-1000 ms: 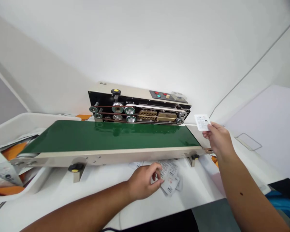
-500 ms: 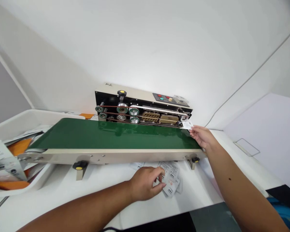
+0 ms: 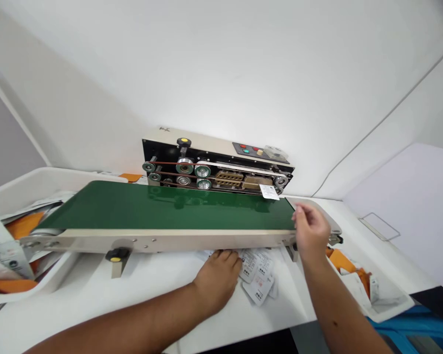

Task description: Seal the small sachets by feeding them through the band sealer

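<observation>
Beneath the front edge of the conveyor, my left hand [image 3: 218,279] rests palm down with its fingers stretched forward at the left side of several small printed white packets [image 3: 260,280]. Its fingertips are partly hidden. My right hand [image 3: 312,228] hovers at the right end of the green conveyor belt [image 3: 151,206], its fingers loosely curled together and nothing visible in them. One white packet [image 3: 269,191] hangs from the right part of the band sealing machine [image 3: 221,164], its upper edge in the machine's bands and its lower part above the belt.
On the left, a white bin [image 3: 55,280] holds many white and orange packets, reaching under the belt's end. Another white bin [image 3: 387,307] with orange and white packets stands at the right. Black knobs [image 3: 118,254] jut from the conveyor's front. A blue container [image 3: 421,327] is lower right.
My right hand has let go of the packet and drawn back toward me. The packet has moved left along the machine. My left hand has reached forward to the packets under the conveyor.
</observation>
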`<state>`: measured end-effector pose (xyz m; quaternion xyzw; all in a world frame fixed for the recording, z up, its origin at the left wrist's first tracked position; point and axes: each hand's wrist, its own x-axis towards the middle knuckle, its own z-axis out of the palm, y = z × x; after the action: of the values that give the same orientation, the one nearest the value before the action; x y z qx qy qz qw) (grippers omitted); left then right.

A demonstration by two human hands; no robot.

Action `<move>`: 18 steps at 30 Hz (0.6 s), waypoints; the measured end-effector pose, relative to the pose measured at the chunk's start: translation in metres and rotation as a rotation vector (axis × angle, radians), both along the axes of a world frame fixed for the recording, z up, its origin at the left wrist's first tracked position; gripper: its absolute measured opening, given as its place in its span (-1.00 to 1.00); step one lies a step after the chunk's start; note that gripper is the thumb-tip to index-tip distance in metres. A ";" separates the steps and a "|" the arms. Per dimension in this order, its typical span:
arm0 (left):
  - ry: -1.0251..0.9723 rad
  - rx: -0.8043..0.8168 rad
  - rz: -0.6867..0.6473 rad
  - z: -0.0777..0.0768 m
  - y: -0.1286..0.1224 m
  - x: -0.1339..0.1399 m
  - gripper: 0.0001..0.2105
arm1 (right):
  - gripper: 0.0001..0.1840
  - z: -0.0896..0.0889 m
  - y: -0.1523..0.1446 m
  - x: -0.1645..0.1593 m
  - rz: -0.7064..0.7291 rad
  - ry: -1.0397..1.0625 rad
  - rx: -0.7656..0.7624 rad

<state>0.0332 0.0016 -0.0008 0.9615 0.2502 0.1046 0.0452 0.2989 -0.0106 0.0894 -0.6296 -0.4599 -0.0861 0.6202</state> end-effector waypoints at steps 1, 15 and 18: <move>0.052 0.041 0.048 -0.006 -0.002 0.001 -0.57 | -0.78 -0.010 -0.009 -0.012 0.052 -0.113 0.029; 0.060 0.021 -0.185 0.005 -0.001 -0.001 -0.64 | -0.68 -0.090 -0.031 -0.053 0.428 -0.453 -0.002; 0.002 0.022 -0.098 0.002 0.004 -0.002 -0.63 | -0.72 -0.088 -0.031 -0.054 0.415 -0.423 -0.015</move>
<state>0.0311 0.0059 0.0007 0.9731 0.2018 0.1042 0.0394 0.2447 -0.0414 0.0013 -0.4947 -0.6984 -0.0836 0.5104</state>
